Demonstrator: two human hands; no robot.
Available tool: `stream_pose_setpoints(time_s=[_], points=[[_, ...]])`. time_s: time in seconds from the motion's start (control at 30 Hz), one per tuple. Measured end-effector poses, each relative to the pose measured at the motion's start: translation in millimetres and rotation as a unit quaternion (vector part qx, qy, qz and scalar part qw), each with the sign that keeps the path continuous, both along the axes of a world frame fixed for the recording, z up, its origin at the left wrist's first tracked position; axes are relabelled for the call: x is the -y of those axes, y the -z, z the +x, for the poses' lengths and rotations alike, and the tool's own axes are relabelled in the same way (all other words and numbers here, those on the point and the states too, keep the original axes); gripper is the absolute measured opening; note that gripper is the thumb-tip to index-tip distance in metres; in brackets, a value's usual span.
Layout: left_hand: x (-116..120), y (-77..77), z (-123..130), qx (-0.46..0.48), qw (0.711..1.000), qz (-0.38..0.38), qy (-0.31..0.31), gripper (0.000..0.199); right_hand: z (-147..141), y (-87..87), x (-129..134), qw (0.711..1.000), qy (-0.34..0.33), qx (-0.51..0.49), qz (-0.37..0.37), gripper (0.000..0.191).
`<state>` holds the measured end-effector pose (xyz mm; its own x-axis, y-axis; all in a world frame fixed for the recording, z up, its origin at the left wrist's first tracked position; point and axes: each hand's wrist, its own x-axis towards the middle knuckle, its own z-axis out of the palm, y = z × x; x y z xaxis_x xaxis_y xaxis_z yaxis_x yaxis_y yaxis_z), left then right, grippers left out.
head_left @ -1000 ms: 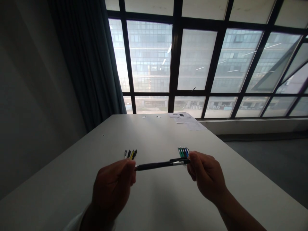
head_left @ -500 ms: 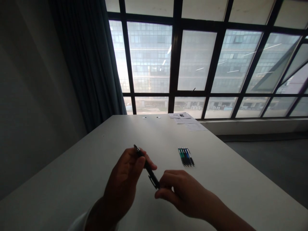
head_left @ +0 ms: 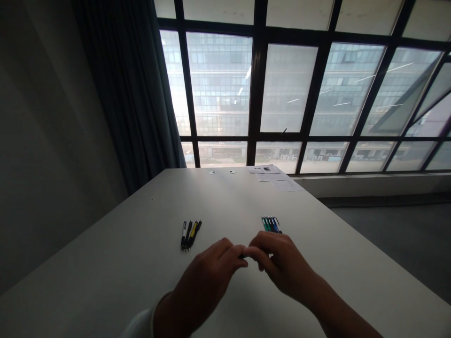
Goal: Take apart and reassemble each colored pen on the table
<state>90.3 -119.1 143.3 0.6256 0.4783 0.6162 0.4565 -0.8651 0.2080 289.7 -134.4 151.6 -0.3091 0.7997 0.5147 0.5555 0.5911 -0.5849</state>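
My left hand (head_left: 210,270) is closed, palm down, over a black pen (head_left: 243,256); only a small dark bit of the pen shows between my hands, the rest hidden by fingers. My right hand (head_left: 282,259) meets it from the right, its thumb and bent fingers closed at the pen's end. Beyond my left hand lies a row of several pens (head_left: 190,235), black, white and yellow, side by side. Just past my right hand is a second row of pens (head_left: 269,223), green, black and blue, its near ends covered by that hand.
The white table (head_left: 116,253) stretches toward the large window (head_left: 220,84). Printed papers (head_left: 273,177) lie at its far right corner, and two small white pieces (head_left: 232,172) sit near the far edge. A dark curtain (head_left: 130,94) hangs at the left.
My left hand has turned palm down over the pen and shifted right, uncovering the left row of pens. My right hand has moved slightly up and right, now covering part of the right row.
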Motion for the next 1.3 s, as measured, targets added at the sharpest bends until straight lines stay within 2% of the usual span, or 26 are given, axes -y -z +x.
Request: stream_pose_setpoints(time_s=[0.13,0.27,0.47,0.53,0.7,0.77,0.9,1.03,1.13,1.2,1.3], points=[[-2.6,4.2,0.5,0.018,1.000,0.011,0.003,0.019,1.9,-1.1,-1.5,0.997,0.045,-0.016,-0.058,0.045],[-3.3,7.0,0.6,0.022,1.000,0.017,0.006,0.020,2.0,-5.3,1.4,0.997,0.018,-0.024,-0.072,0.051],[-2.7,7.7,-0.5,0.016,1.000,0.020,0.014,0.022,2.5,-3.4,1.4,0.992,-0.011,-0.059,-0.112,0.045],[-3.5,8.2,-0.6,0.015,1.000,0.019,0.013,0.021,3.6,-3.2,1.2,0.991,-0.019,-0.060,-0.119,0.041],[-4.9,10.5,-1.0,-0.003,1.000,0.021,0.004,0.022,6.0,-6.4,2.8,0.995,-0.031,-0.041,-0.090,0.010],[-4.6,10.7,-1.0,-0.010,1.000,0.003,0.009,0.022,6.6,-7.2,3.5,0.993,-0.035,-0.037,-0.104,0.006],[-3.8,7.6,-1.2,-0.002,1.000,-0.016,0.009,0.025,7.4,-7.2,3.4,0.986,-0.035,-0.050,-0.158,0.018],[-3.3,5.0,-1.3,0.006,0.999,-0.039,-0.002,0.026,8.4,-6.9,2.2,0.984,-0.031,-0.077,-0.159,0.026],[-3.1,6.0,-1.3,0.018,0.999,-0.035,-0.012,0.025,9.6,-6.5,2.0,0.982,-0.056,-0.103,-0.149,0.014],[-3.0,7.0,-1.4,0.026,0.999,-0.029,-0.012,0.024,10.0,-6.0,1.6,0.977,-0.062,-0.131,-0.157,0.022],[-2.7,7.2,-1.4,0.028,0.999,-0.024,-0.009,0.022,9.8,-5.3,1.0,0.971,-0.050,-0.141,-0.184,0.017]])
